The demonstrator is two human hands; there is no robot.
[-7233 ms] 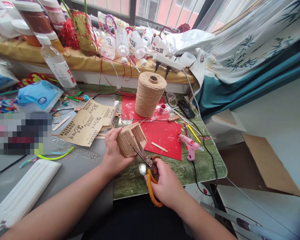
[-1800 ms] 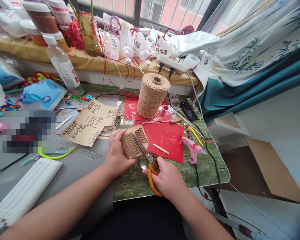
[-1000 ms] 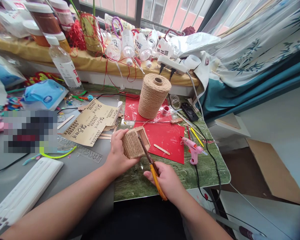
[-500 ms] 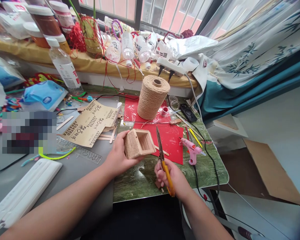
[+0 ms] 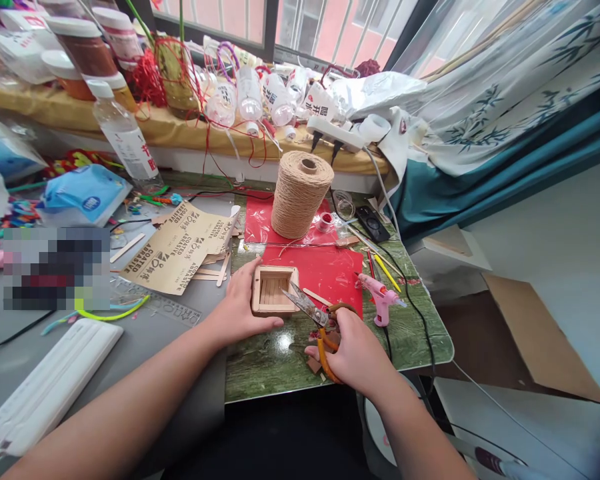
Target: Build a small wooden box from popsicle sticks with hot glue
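Observation:
A small wooden stick box (image 5: 274, 289) stands on the table with its opening facing up, and its slatted floor shows inside. My left hand (image 5: 239, 308) cups its left side, thumb along the near edge. My right hand (image 5: 351, 349) grips orange-handled scissors (image 5: 312, 312), whose blades are parted and point toward the box's right rim. A big spool of jute twine (image 5: 300, 193) stands behind on red paper (image 5: 330, 270). A loose wooden stick (image 5: 316, 297) lies on the red paper beside the blades.
A pink glue gun (image 5: 380, 293) with a black cord lies to the right near the table edge. Sandpaper sheets (image 5: 177, 247) lie to the left, with a clear ruler (image 5: 155, 303) and a white case (image 5: 45, 387). Bottles and a power strip (image 5: 335, 130) crowd the sill behind.
The box was on its side with the scissors against its twine-wrapped face. My left hand turned it and set it down opening up; the scissors swung away, then back toward its right rim.

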